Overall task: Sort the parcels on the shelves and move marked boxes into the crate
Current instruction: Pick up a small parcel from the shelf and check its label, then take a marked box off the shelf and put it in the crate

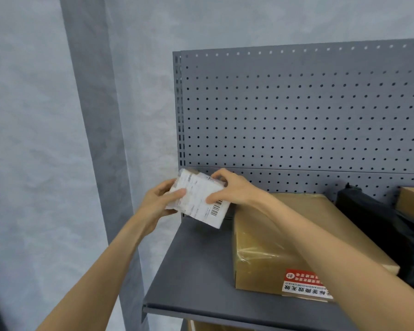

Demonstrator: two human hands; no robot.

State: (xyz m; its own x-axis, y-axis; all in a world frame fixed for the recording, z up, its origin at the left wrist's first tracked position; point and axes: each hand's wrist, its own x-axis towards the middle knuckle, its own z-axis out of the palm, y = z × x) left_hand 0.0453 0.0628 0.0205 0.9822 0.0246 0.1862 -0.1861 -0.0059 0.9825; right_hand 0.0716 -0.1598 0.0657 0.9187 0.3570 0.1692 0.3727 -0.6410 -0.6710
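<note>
a grey perforated back panel (pixel 296 111) fills the upper right of the frame, with a pale wall (pixel 29 115) and a darker grey vertical strip (pixel 98 115) taking up the left side. below the panel, a grey metal shelf (pixel 196 271) runs across the lower right. on it lies a large flat cardboard box (pixel 272 240), taped over with clear film and carrying a red and white sticker (pixel 303 283) at its near corner. just right of the box sits a black plastic bag (pixel 392 235), and at the right edge of the frame the corner of another cardboard box (pixel 413 199) shows. in the middle of the frame, a small parcel (pixel 198 199) with a white shipping label and barcode is held tilted above the shelf's left end, clear of the shelf. the left hand (pixel 158 199) grips its left side, and the right hand (pixel 232 189) clasps its top right edge. both forearms reach up from the lower frame.
</note>
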